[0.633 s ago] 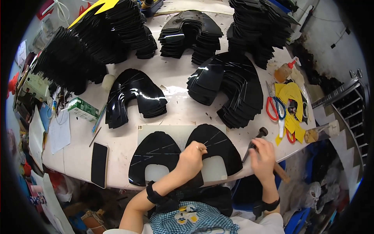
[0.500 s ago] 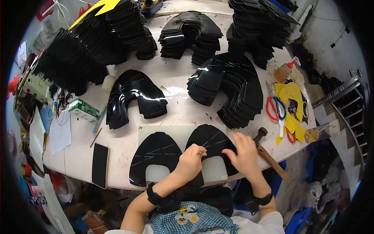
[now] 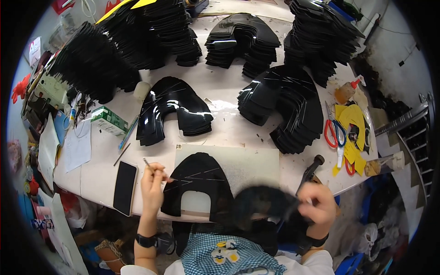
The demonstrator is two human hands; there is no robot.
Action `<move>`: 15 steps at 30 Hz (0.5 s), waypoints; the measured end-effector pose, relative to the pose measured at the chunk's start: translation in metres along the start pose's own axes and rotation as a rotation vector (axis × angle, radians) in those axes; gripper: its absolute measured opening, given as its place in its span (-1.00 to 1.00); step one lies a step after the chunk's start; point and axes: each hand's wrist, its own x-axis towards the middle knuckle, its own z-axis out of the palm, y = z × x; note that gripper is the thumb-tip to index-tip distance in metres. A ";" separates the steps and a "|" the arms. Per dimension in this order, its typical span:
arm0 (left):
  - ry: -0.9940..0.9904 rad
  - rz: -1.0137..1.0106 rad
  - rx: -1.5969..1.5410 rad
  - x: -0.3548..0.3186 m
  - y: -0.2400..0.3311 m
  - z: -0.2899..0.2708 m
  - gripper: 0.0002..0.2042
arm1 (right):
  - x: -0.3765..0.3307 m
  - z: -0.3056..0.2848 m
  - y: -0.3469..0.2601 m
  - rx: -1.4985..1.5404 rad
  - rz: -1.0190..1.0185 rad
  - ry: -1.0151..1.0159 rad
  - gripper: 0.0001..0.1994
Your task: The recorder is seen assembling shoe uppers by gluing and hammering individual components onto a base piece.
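Note:
My left hand (image 3: 153, 181) is closed around a thin pen-like rod (image 3: 147, 163), beside the left edge of a flat black horseshoe-shaped piece (image 3: 201, 170). Thin pale lines run across that piece, which lies on a translucent mat (image 3: 256, 158). A second black horseshoe-shaped piece (image 3: 263, 201) is smeared by motion at the front edge of the table. My right hand (image 3: 317, 204), also blurred, has its fingers closed at the right side of this second piece. Behind my right hand lies a hammer (image 3: 314, 167), its handle mostly hidden.
Stacks of glossy black horseshoe-shaped pieces (image 3: 174, 107) (image 3: 286, 105) stand across the table, taller ones at the back. At left lie a phone (image 3: 125, 188) and a green box (image 3: 109, 120). Scissors (image 3: 336, 133), yellow templates (image 3: 353, 119) and a glue bottle (image 3: 346, 91) lie at right.
My left hand has moved left with the rod, away from the right-hand piece. My right hand has moved down and right and closed on that piece, drawing it toward me. The view has shifted slightly.

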 end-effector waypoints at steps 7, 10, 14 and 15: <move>-0.110 -0.052 0.452 -0.011 -0.013 -0.028 -0.85 | 0.018 0.039 0.008 -0.051 -0.127 -0.571 -0.88; -0.103 -0.031 0.557 -0.015 -0.004 -0.017 -0.83 | 0.023 0.047 -0.008 0.113 -0.305 -0.501 -0.91; -0.089 -0.032 0.406 -0.008 -0.019 -0.016 -0.69 | 0.031 0.086 0.015 0.466 -0.149 -0.072 -0.90; -0.102 -0.062 0.306 -0.009 -0.030 -0.019 -0.62 | 0.039 0.105 0.014 0.378 0.146 0.082 -0.93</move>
